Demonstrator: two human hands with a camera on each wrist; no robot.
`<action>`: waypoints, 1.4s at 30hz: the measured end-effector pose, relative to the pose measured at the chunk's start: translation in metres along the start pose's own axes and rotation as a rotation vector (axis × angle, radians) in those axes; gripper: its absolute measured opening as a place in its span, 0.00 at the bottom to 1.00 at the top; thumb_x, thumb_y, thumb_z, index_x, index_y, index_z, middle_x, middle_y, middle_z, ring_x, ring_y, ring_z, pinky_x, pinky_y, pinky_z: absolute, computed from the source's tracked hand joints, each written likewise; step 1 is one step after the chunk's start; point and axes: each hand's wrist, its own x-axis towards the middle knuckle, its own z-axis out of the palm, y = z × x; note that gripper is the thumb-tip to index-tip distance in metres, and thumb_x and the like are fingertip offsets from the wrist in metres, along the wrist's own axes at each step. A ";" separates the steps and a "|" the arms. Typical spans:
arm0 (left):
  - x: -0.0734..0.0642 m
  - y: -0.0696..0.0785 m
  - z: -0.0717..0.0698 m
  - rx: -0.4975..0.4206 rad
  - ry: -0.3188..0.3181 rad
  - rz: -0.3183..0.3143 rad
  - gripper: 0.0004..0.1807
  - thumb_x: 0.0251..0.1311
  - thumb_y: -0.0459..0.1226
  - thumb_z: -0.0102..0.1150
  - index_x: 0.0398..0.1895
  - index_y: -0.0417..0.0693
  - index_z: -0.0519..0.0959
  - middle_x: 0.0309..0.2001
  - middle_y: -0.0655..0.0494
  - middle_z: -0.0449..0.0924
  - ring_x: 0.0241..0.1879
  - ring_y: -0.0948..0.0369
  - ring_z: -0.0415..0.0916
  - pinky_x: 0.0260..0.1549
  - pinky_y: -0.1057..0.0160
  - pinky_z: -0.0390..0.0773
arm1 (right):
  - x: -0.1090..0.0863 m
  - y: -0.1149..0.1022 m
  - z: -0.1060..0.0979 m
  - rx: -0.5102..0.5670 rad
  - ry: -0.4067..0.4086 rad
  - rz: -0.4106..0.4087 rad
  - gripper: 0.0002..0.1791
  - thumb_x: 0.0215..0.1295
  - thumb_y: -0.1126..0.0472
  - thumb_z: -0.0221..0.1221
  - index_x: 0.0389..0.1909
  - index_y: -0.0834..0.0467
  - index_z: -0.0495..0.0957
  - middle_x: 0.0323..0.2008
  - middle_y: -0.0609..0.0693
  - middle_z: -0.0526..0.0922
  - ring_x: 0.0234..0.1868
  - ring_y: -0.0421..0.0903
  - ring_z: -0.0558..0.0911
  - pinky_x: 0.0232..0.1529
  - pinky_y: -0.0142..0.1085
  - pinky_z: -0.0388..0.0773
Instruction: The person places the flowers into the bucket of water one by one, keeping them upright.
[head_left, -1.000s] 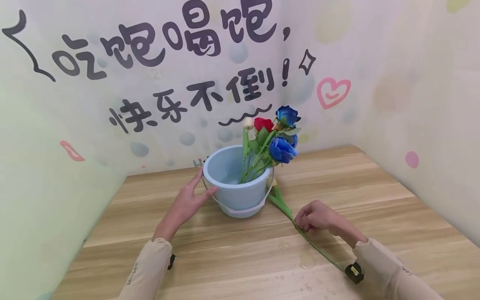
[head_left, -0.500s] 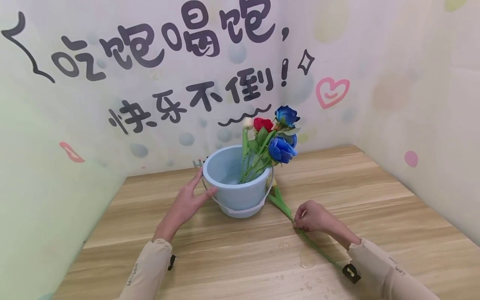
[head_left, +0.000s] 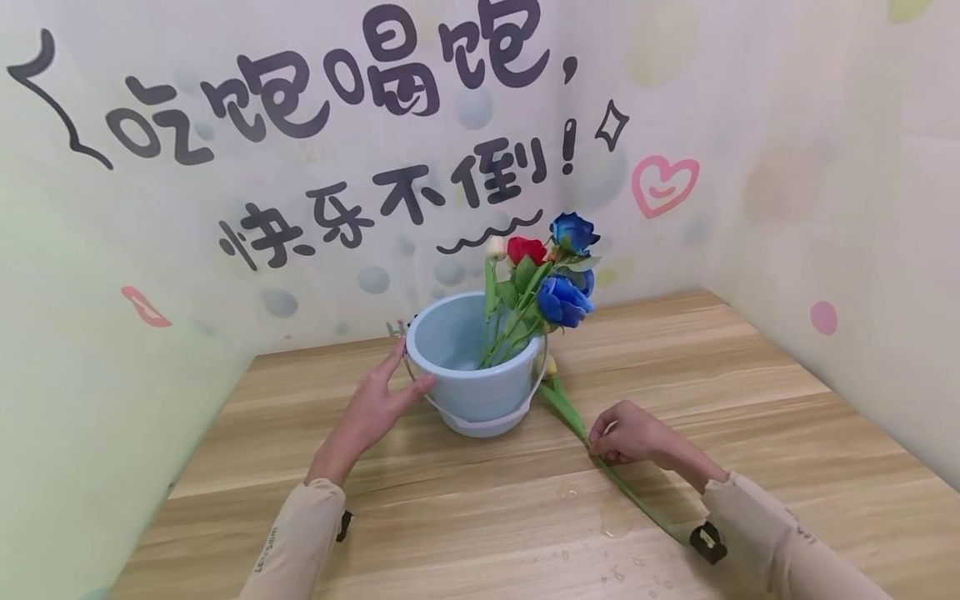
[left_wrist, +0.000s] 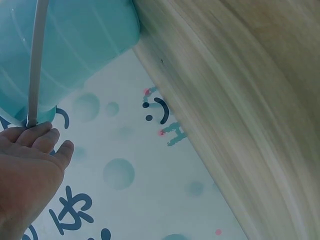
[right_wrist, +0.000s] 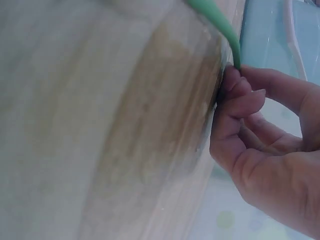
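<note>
A light blue bucket stands upright on the table. My left hand rests against its left side, fingers fairly straight and thumb touching near the front rim. In the left wrist view, the fingertips of that hand touch beside the bucket's handle. A yellow tulip lies right of the bucket, its bud partly behind the bucket. My right hand pinches its green stem. In the right wrist view, thumb and fingers meet on the stem, close to the tabletop.
A white tulip, a red rose and several blue flowers lean right inside the bucket. Water drops wet the front of the wooden table. Walls with printed lettering enclose the back and sides.
The right hand has shifted slightly left and its fingers have closed on the tulip stem. The left hand and the bucket stay in place.
</note>
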 end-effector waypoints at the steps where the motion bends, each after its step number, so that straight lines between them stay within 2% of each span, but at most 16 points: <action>1: 0.000 0.000 0.000 0.000 0.001 -0.001 0.51 0.69 0.60 0.61 0.84 0.48 0.49 0.81 0.47 0.49 0.79 0.43 0.48 0.72 0.35 0.54 | 0.000 0.001 -0.001 0.018 -0.011 -0.003 0.01 0.60 0.75 0.62 0.30 0.69 0.81 0.18 0.47 0.76 0.20 0.39 0.72 0.20 0.25 0.67; 8: 0.000 -0.001 0.000 0.009 0.008 0.002 0.51 0.68 0.60 0.62 0.84 0.48 0.49 0.81 0.46 0.50 0.78 0.42 0.49 0.72 0.35 0.55 | 0.001 0.006 -0.007 0.119 -0.058 -0.006 0.05 0.60 0.73 0.60 0.35 0.73 0.81 0.21 0.48 0.77 0.21 0.37 0.70 0.21 0.24 0.65; 14: 0.000 0.000 0.000 0.004 0.007 0.007 0.51 0.69 0.60 0.61 0.84 0.49 0.49 0.81 0.46 0.50 0.79 0.42 0.49 0.72 0.35 0.55 | 0.002 0.009 -0.010 0.203 -0.064 0.009 0.06 0.62 0.73 0.58 0.37 0.72 0.81 0.24 0.48 0.78 0.23 0.37 0.70 0.22 0.25 0.67; 25: 0.000 0.001 0.000 0.013 0.005 0.010 0.51 0.68 0.59 0.62 0.85 0.50 0.49 0.81 0.46 0.50 0.78 0.42 0.50 0.72 0.34 0.55 | 0.000 0.011 -0.012 0.277 -0.067 -0.002 0.07 0.68 0.71 0.57 0.42 0.72 0.78 0.26 0.47 0.77 0.25 0.39 0.70 0.24 0.28 0.68; 32: 0.000 0.000 0.000 0.021 0.001 0.009 0.50 0.69 0.59 0.61 0.85 0.50 0.49 0.81 0.45 0.50 0.78 0.41 0.50 0.71 0.33 0.56 | -0.001 0.012 -0.016 0.330 -0.036 -0.025 0.07 0.71 0.71 0.56 0.43 0.73 0.77 0.25 0.47 0.71 0.25 0.39 0.69 0.25 0.29 0.68; 37: 0.000 -0.001 0.001 0.016 0.000 0.018 0.50 0.69 0.58 0.62 0.85 0.51 0.49 0.81 0.44 0.50 0.78 0.41 0.50 0.71 0.33 0.55 | -0.003 0.011 -0.021 0.347 0.017 -0.041 0.08 0.73 0.70 0.54 0.43 0.73 0.77 0.31 0.49 0.74 0.29 0.39 0.71 0.28 0.30 0.71; 42: 0.000 -0.001 0.001 0.013 0.005 0.021 0.49 0.70 0.57 0.62 0.84 0.50 0.50 0.81 0.44 0.50 0.78 0.41 0.49 0.71 0.33 0.55 | -0.005 0.005 -0.029 0.357 0.093 -0.060 0.06 0.74 0.69 0.55 0.43 0.69 0.77 0.35 0.50 0.78 0.35 0.43 0.75 0.31 0.31 0.74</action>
